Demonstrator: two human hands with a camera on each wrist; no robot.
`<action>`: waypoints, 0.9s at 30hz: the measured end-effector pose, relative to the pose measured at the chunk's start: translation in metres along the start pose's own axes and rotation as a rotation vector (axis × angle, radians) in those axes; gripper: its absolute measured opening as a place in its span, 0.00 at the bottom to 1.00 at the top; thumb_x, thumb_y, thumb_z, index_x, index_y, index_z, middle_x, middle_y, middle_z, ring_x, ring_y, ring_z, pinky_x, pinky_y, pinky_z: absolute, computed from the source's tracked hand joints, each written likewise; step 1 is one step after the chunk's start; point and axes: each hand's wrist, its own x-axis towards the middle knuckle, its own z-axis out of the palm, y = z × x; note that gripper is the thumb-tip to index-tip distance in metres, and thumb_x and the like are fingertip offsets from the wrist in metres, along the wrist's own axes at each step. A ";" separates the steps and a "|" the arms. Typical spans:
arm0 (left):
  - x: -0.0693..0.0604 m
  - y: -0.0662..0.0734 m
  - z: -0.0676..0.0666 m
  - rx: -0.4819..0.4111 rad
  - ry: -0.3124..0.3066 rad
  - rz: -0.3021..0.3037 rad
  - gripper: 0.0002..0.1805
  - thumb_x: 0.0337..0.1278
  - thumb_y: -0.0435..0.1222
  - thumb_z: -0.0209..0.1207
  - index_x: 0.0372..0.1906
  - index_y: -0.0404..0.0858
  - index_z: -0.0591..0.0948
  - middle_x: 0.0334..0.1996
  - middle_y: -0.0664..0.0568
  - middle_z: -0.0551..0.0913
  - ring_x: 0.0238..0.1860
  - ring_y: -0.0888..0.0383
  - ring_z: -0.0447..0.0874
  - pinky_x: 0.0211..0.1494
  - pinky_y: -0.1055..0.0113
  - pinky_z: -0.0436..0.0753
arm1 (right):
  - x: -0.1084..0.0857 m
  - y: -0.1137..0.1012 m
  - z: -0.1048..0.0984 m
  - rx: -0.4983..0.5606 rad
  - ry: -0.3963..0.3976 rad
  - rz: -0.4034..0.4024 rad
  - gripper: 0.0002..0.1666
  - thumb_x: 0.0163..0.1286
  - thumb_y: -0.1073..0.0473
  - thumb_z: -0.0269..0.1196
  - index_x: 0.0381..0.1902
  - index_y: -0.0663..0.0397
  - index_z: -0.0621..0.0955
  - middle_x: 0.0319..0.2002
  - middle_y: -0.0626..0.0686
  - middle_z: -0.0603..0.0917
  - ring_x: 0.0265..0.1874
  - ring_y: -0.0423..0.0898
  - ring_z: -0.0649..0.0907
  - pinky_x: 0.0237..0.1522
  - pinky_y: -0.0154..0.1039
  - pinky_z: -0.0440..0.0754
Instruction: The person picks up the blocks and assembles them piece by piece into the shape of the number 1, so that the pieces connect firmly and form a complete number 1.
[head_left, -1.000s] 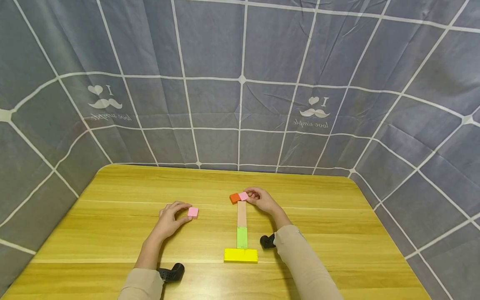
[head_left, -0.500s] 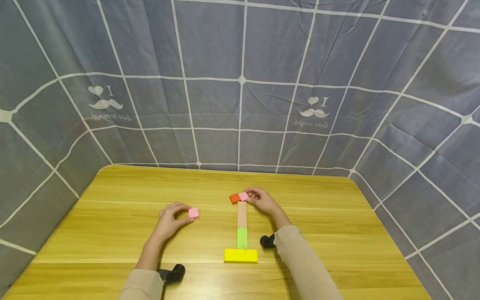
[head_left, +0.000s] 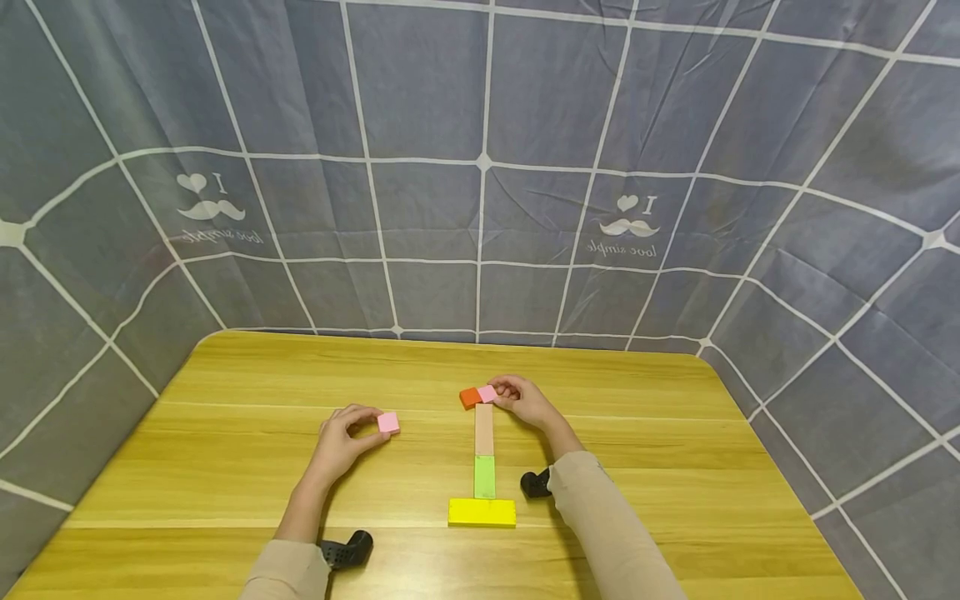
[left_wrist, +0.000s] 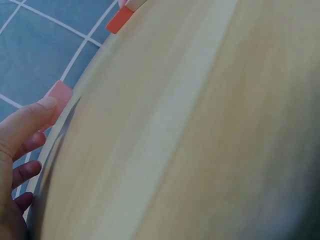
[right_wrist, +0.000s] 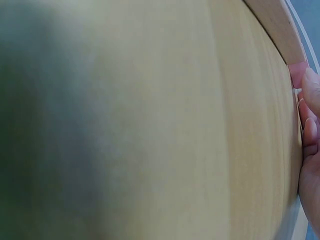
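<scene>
My left hand (head_left: pixel 339 439) pinches a small pink block (head_left: pixel 387 422) between thumb and fingers, left of the row of blocks. The left wrist view also shows the thumb on this pink block (left_wrist: pixel 60 100). At the far end of the row, my right hand (head_left: pixel 527 402) holds a second pink block (head_left: pixel 487 393) by its right side. An orange block (head_left: pixel 469 398) lies against that one on the left. Below the pair a tan block (head_left: pixel 484 429) runs towards me, then a green block (head_left: pixel 484 477). A yellow block (head_left: pixel 482 512) lies crosswise at the near end.
All the blocks are on a wood-grain table (head_left: pixel 637 417). Behind it hangs a grey curtain (head_left: pixel 427 208) with white grid lines. Black wrist mounts (head_left: pixel 348 550) stick out from both sleeves.
The pink block in my left hand has turned slightly and shifted a little to the right. My right hand and the row of blocks have stayed in place.
</scene>
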 end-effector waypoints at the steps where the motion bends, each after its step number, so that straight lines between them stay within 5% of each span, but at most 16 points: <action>1: 0.000 0.001 0.001 -0.014 0.007 -0.007 0.18 0.39 0.34 0.70 0.41 0.34 0.82 0.38 0.46 0.81 0.43 0.49 0.72 0.49 0.56 0.67 | -0.001 -0.005 0.000 -0.007 0.006 0.007 0.15 0.61 0.70 0.59 0.47 0.69 0.76 0.33 0.58 0.76 0.31 0.48 0.73 0.34 0.33 0.72; 9: 0.004 0.008 0.010 -0.057 0.044 -0.051 0.17 0.39 0.32 0.70 0.40 0.34 0.82 0.36 0.47 0.81 0.40 0.51 0.73 0.45 0.59 0.73 | -0.011 -0.034 -0.005 0.037 -0.032 0.026 0.17 0.61 0.74 0.57 0.48 0.76 0.73 0.36 0.68 0.75 0.35 0.58 0.73 0.37 0.36 0.70; 27: 0.014 0.022 0.037 -0.111 0.101 -0.022 0.17 0.36 0.29 0.70 0.38 0.33 0.83 0.32 0.45 0.81 0.38 0.49 0.75 0.43 0.57 0.76 | -0.010 -0.033 -0.005 0.040 -0.031 0.027 0.18 0.61 0.73 0.57 0.49 0.76 0.73 0.37 0.69 0.74 0.36 0.57 0.73 0.37 0.34 0.69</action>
